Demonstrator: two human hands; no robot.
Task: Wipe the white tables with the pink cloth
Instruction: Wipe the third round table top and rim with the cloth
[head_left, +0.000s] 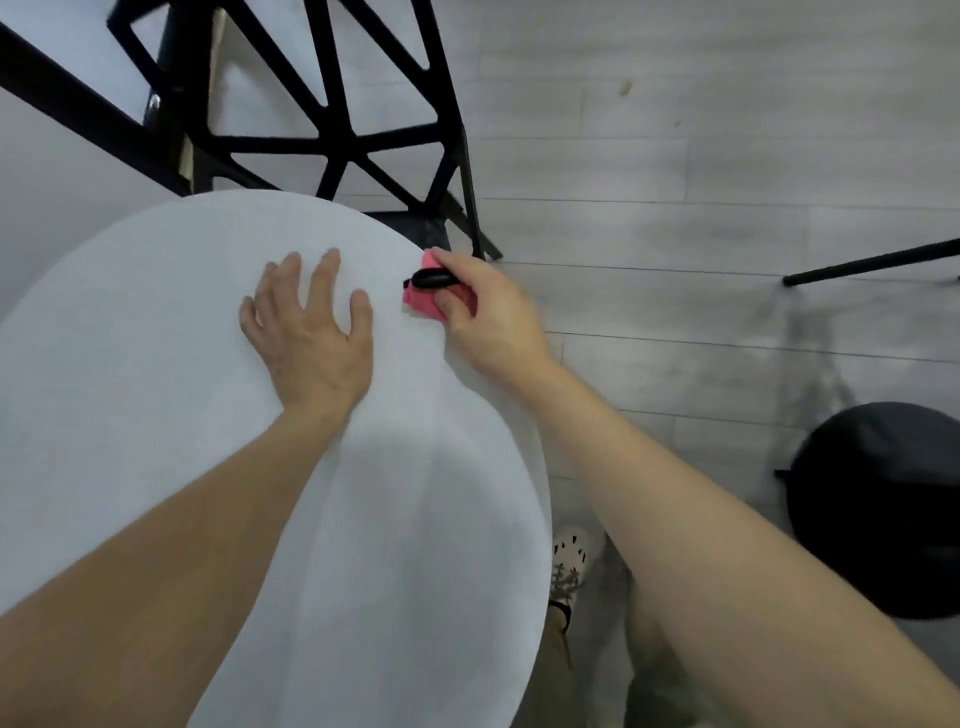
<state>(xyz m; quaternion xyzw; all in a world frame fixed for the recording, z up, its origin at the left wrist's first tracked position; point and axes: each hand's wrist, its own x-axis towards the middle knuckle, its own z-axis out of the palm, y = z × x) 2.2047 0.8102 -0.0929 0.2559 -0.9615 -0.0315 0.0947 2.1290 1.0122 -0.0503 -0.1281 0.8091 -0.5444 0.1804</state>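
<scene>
The round white surface (156, 415) fills the lower left of the head view, seen from above. The left hand (306, 332) lies palm down on it near the far right part of the top, fingers straight and spread, holding nothing. The right hand (488, 322) is at the surface's right rim, its fingers and thumb curled round the pink cloth (418, 299), which is bunched into a small wad and sits right at the edge of the top. Pinched against the cloth in the same hand is a small black oval object (434, 279); what it is cannot be told. The two hands are near each other but apart.

Beyond the surface stands a black chair (332, 140) with a back of open triangular cut-outs, close to the far rim. On the pale grey plank floor (727, 156) to the right stands a round black stool (883, 509), and a thin black bar (872, 262) crosses above it. A light-coloured shoe (569, 564) shows just beside the surface's near right rim.
</scene>
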